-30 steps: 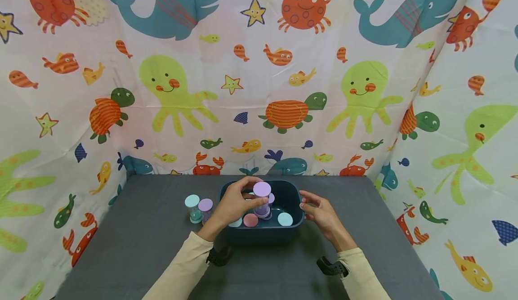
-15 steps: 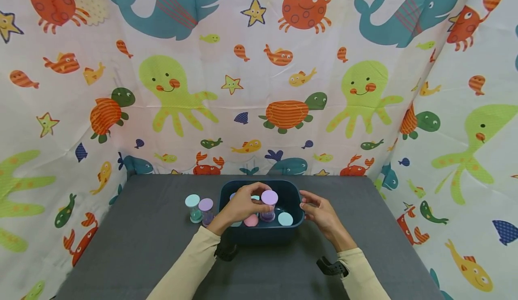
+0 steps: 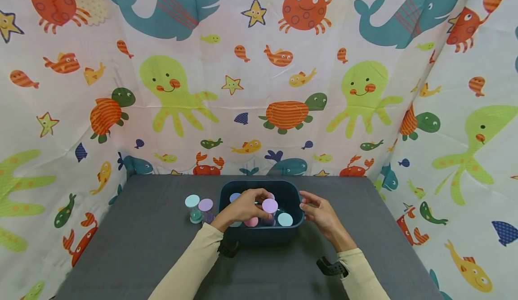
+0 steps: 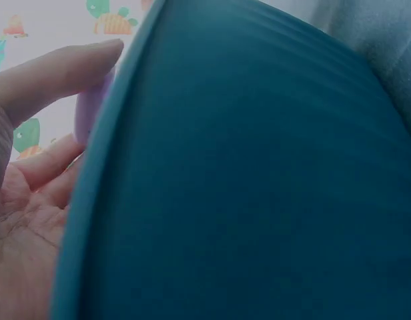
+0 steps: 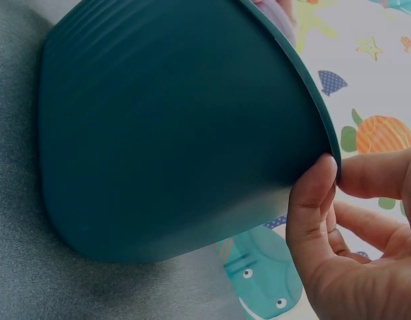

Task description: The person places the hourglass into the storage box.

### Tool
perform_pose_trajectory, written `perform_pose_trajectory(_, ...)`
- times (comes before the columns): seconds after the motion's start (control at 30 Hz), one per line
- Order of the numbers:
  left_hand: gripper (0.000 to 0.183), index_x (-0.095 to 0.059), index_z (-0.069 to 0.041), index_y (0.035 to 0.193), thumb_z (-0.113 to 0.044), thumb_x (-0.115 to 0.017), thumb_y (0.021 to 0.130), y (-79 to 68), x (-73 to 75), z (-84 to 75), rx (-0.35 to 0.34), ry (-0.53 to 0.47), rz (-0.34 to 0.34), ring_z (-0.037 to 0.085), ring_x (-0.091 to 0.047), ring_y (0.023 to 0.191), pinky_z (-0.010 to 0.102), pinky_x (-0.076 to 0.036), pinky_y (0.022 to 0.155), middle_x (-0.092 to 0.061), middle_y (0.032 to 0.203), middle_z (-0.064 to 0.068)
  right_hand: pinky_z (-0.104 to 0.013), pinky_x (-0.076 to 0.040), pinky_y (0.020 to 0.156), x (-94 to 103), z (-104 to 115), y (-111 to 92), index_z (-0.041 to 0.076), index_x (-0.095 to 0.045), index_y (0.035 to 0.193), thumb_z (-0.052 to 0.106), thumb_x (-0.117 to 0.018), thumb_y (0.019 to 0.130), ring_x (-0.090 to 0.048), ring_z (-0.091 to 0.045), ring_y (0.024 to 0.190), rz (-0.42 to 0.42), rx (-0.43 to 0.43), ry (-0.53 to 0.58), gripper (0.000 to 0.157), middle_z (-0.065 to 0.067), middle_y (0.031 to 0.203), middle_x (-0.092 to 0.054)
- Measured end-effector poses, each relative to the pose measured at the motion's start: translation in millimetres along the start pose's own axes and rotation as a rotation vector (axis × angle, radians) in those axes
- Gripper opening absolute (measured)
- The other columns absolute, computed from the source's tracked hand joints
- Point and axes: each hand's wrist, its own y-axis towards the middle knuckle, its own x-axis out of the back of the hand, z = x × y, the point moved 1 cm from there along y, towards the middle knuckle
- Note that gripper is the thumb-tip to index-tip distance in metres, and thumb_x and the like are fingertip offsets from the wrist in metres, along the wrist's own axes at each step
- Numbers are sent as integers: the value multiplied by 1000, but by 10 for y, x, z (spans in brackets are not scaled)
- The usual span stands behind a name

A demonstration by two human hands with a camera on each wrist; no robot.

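Purple jar (image 3: pixel 270 205) partway in the bin (image 3: pixel 261 237), left fingers (image 3: pixel 263 213) gripping it, other jars (image 3: pixel 285 219) alongside! Right fingers (image 3: pixel 309 197) pinch the rim (image 5: pixel 314 88).

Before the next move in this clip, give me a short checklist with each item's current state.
1. Left hand holding a purple-lidded container: ok.
2. Right hand pinching the rim of the bin: ok.
3. Bin upright on the table: ok.
4. Held container's base resting on the bin floor: cannot tell, hidden.
5. Table left of the bin clear: not ok, a teal container and a purple container stand there.
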Motion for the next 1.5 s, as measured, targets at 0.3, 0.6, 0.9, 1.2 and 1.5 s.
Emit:
perform_pose_trajectory(0.3,51,-65,-21,120,-22,-87,74,25,-25,119,45,90,29,19,-59,102,44,-51,93,-67,117,0,-27,-54,74,1,5,-11,11,-51,142,10,-58,98,-56,-21,93,12,-1,17,45,-14,120,-50)
perform_pose_trajectory(0.6,44,-67,-19,114,-15,-86,74,46,-63,191,35,109,45,19,-59,92,30,-59,70,-67,108,2,-27,-54,74,0,8,-13,11,-50,142,9,-57,98,-56,-21,93,10,1,18,45,-17,122,-50)
perform_pose_trajectory(0.9,36,-69,-14,105,-10,-85,73,93,-117,207,-29,175,75,15,-59,85,27,-55,78,-70,99,1,-26,-54,74,-2,13,-13,10,-51,142,8,-57,98,-56,-21,94,11,3,14,45,-16,121,-50)
perform_pose_trajectory(1.2,34,-68,-14,107,-7,-82,77,105,-161,266,-29,305,109,11,-59,89,29,-52,90,-70,101,0,-28,-53,78,-7,19,-22,12,-50,143,10,-57,98,-55,-23,97,10,-11,14,45,-17,124,-50)
perform_pose_trajectory(1.5,33,-68,-13,106,-6,-81,77,108,-172,263,-15,308,133,15,-62,95,35,-52,95,-68,103,2,-29,-53,78,-10,26,-27,13,-51,142,11,-58,98,-56,-23,97,2,-11,6,45,-16,123,-51)
